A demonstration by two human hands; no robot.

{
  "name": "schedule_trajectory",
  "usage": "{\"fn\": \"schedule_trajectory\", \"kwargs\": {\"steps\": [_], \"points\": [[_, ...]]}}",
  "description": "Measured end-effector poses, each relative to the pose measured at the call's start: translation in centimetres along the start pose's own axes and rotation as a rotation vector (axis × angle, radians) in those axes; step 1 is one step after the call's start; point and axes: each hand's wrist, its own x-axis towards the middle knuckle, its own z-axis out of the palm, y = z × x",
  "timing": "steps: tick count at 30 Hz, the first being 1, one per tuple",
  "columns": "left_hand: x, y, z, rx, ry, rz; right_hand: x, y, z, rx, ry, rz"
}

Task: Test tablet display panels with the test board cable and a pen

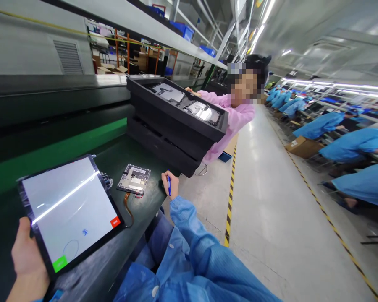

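Gripping a lit display (69,209) at one edge, a blue pen (169,186) in the other fist

The left hand (31,251) has hold of the display by its left edge, toward the near corner; the thumb shows along the border, while the other fingers are mostly hidden, so their exact curl cannot be told. The display sits at the near left part of the dark green surface (113,147), its white screen facing up with a red block at the right corner, a green block at the near corner, a small blue mark and a thin circle. Whether its left side is lifted cannot be told. Just beside its far right edge is a small metallic part (106,180).

The right hand (171,184) is at the near edge of the surface, toward the right end, its fingers curled around the pen. Between this hand and the display lies a circuit board (134,180), from which an orange-brown ribbon cable (127,207) runs to the display's right corner.

Black trays (176,126) are stacked at the right end of the surface, the top one carrying parts. Behind them is a co-worker in pink sleeves (222,100), one hand at the top tray's far rim
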Motion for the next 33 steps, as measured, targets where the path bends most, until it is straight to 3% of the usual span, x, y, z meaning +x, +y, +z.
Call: {"fn": "schedule_trajectory", "kwargs": {"steps": [3,8,12,15,19,21,23,26,29,33], "points": [[-0.3,0.2,0.4,-0.209,0.087,-0.043,0.0,0.0,-0.1,0.003,-0.001,0.002],[-1.4,1.1,1.3,-0.21,0.049,-0.094,0.0,-0.1,-0.1,0.016,-0.011,0.006],[-0.9,1.0,0.7,-0.154,0.048,0.024,0.0,-0.3,-0.2,0.036,-0.005,0.013],[-0.5,1.2,0.4,-0.134,0.049,0.012,0.1,-0.8,-0.4,0.064,0.013,0.017],[-1.3,2.0,1.1,-0.196,0.067,0.086,-0.2,-1.8,-1.1,0.144,0.043,0.029],[-2.0,2.5,1.9,-0.276,0.124,0.13,-0.7,-2.9,-1.5,0.205,0.051,0.037],[-2.5,2.8,2.5,-0.403,0.165,0.086,-1.5,-4.7,-1.6,0.275,0.031,0.034],[-2.5,3.1,2.7,-0.536,0.008,-0.051,-3.5,-8.3,-1.0,0.392,-0.108,-0.021],[-2.1,3.0,2.4,-0.574,-0.01,-0.096,-6.4,-12.4,0.3,0.508,-0.271,-0.088],[-1.5,2.4,2.2,-0.569,-0.05,-0.081,-10.4,-16.2,2.7,0.585,-0.341,-0.16]]}}
